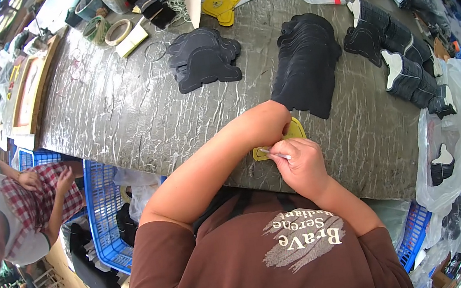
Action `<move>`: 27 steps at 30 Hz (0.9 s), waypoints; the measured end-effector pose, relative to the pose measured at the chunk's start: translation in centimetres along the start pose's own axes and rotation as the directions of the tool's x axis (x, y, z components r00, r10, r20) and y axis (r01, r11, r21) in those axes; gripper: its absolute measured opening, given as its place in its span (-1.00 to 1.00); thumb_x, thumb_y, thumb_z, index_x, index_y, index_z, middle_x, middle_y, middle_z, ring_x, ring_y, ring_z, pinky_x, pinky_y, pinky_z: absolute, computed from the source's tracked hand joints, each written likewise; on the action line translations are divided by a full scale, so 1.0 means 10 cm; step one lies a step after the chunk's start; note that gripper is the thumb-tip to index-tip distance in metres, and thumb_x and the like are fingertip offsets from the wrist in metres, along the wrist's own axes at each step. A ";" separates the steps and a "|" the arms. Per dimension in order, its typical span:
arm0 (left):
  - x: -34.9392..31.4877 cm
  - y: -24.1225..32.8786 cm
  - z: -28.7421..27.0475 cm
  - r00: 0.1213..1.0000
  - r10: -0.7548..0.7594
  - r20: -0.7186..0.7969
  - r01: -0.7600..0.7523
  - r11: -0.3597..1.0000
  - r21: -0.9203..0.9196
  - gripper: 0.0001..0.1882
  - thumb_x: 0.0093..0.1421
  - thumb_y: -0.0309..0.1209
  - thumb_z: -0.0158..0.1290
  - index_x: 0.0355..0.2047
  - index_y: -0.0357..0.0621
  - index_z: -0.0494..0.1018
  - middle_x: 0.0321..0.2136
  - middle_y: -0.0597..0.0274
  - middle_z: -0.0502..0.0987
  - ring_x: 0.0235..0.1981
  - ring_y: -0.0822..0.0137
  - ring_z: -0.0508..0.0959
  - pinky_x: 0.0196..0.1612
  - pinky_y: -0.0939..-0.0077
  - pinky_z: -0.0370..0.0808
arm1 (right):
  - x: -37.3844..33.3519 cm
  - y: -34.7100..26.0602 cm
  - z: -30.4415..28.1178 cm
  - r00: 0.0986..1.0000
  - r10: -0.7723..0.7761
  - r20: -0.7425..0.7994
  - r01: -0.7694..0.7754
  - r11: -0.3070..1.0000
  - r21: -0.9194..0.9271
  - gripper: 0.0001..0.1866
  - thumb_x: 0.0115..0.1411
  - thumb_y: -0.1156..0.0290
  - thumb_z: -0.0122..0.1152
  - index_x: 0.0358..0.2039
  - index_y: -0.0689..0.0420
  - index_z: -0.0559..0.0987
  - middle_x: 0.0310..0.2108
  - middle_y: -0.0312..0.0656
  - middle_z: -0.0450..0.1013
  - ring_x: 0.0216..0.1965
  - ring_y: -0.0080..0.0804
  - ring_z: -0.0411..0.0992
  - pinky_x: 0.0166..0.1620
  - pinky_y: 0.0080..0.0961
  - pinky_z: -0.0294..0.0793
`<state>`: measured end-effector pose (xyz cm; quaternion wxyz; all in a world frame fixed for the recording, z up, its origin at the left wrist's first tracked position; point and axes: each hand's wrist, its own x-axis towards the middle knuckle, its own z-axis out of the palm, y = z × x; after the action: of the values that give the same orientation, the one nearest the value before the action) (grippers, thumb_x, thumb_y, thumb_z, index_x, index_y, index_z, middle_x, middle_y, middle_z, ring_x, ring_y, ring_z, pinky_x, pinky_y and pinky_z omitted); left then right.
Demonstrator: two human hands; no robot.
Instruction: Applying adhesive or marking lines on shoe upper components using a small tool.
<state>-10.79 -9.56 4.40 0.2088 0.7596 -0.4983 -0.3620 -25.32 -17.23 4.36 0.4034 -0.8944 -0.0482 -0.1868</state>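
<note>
Near the table's front edge lies a yellow template [295,129], a flat shaped plate partly hidden under my hands. My left hand [267,122] is bent over it with curled fingers, holding it at its far side; most of those fingertips are hidden. A slim silvery pen [272,153] is pinched in my right hand [302,163], its tip at the template's left part. Just beyond my hands, a long fanned stack of black cut pieces [304,63] reaches away from me. A smaller pile of black pieces [205,59] with pale outlines lies farther left.
More yellow templates [223,8] lie at the back beside a tape roll [118,32] and pots. Bundled black pieces [403,72] with white tops line the right side. Blue crates [106,214] stand by the table. A person in a checked apron [51,187] sits at left.
</note>
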 end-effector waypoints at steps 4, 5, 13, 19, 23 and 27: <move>0.00 0.00 -0.01 1.000 -0.022 0.015 0.022 1.000 0.014 -0.77 -0.17 -0.45 0.22 -0.41 -0.21 0.59 -0.45 -0.02 0.60 -0.37 0.02 0.61 -0.28 0.27 0.51 | 0.00 0.02 0.00 0.997 -0.051 0.052 0.052 0.999 -0.018 -0.82 -0.02 0.60 0.30 -0.44 0.12 0.46 -0.54 -0.17 0.50 -0.50 -0.16 0.49 -0.41 -0.32 0.43; 0.01 0.00 -0.01 1.000 -0.018 0.021 0.017 1.000 0.022 -0.77 -0.16 -0.45 0.22 -0.41 -0.21 0.59 -0.44 -0.02 0.60 -0.36 0.02 0.61 -0.27 0.27 0.52 | 0.00 0.01 -0.01 0.997 -0.042 0.069 0.043 0.999 -0.020 -0.82 -0.02 0.61 0.30 -0.45 0.13 0.46 -0.54 -0.17 0.50 -0.50 -0.16 0.49 -0.41 -0.31 0.43; 0.01 -0.01 0.02 1.000 -0.012 0.009 0.012 1.000 0.014 -0.76 -0.16 -0.43 0.24 -0.40 -0.21 0.59 -0.44 -0.03 0.60 -0.35 0.02 0.61 -0.27 0.27 0.52 | -0.06 0.05 -0.10 0.992 0.101 0.071 -0.101 0.995 0.001 -0.85 0.01 0.55 0.27 -0.47 0.14 0.43 -0.55 -0.15 0.47 -0.48 -0.09 0.46 -0.39 -0.24 0.42; 0.02 -0.03 0.02 1.000 -0.008 0.025 0.008 1.000 0.027 -0.75 -0.17 -0.42 0.24 -0.41 -0.22 0.58 -0.46 -0.01 0.60 -0.37 0.03 0.61 -0.28 0.26 0.52 | -0.17 0.14 -0.20 0.972 0.236 0.016 -0.236 0.969 0.072 -0.86 0.06 0.55 0.27 -0.46 0.16 0.44 -0.53 -0.13 0.48 -0.49 -0.11 0.47 -0.40 -0.31 0.43; 0.00 0.01 -0.01 1.000 -0.013 0.024 0.013 1.000 0.015 -0.77 -0.15 -0.45 0.22 -0.41 -0.22 0.58 -0.46 -0.01 0.60 -0.37 0.03 0.61 -0.28 0.25 0.52 | -0.21 0.18 -0.25 0.960 0.275 -0.043 -0.272 0.960 0.073 -0.87 0.08 0.55 0.26 -0.45 0.16 0.45 -0.54 -0.12 0.48 -0.51 -0.12 0.47 -0.43 -0.33 0.42; -0.01 0.02 0.00 1.000 -0.018 0.020 0.017 1.000 0.026 -0.78 -0.14 -0.46 0.21 -0.40 -0.22 0.58 -0.45 -0.01 0.60 -0.36 0.04 0.61 -0.27 0.26 0.52 | -0.22 0.17 -0.26 0.958 0.280 -0.056 -0.277 0.959 0.058 -0.87 0.09 0.55 0.26 -0.44 0.17 0.45 -0.55 -0.11 0.46 -0.52 -0.12 0.46 -0.44 -0.33 0.41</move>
<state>-10.90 -9.58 4.56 0.1907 0.7629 -0.4985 -0.3650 -27.76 -20.19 3.92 0.4491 -0.8756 0.0864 -0.1555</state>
